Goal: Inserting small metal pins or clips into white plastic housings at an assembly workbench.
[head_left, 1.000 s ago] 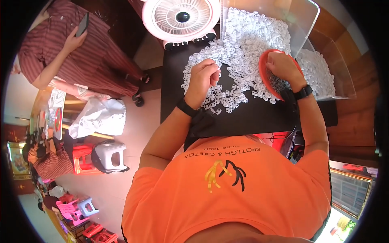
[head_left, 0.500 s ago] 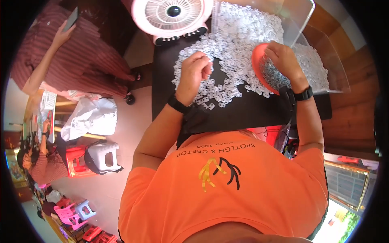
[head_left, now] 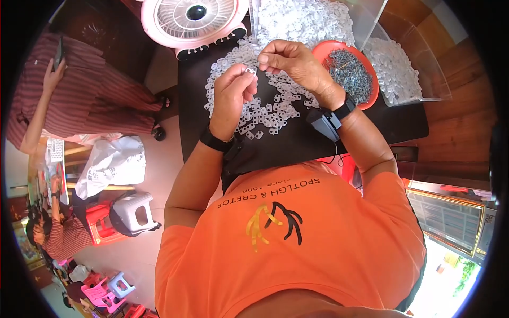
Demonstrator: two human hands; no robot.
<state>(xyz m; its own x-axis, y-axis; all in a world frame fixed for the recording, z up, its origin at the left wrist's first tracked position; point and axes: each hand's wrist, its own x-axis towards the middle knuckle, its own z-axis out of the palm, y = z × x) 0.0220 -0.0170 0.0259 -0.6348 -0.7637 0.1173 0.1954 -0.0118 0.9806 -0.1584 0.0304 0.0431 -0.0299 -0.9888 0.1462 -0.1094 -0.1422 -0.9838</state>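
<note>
Near the top centre of the frame, the left hand [head_left: 231,91] is pinching a small white clip [head_left: 247,70] between its fingertips. The right hand [head_left: 293,64] is meeting it from the right, fingers closed; whether they are holding anything I cannot tell. Below them, more clips [head_left: 265,108] are lying on the black table [head_left: 297,146], with a red bowl [head_left: 371,98] of dark metal pieces at upper right.

Black table [head_left: 297,143] over pale pink floor [head_left: 159,148]; grey stool [head_left: 132,212], pink fan [head_left: 193,18], wooden wall [head_left: 456,127] at right.

Bare black table [head_left: 297,151] lies open; white clips [head_left: 265,114], seemingly loose, crowd beyond.
</note>
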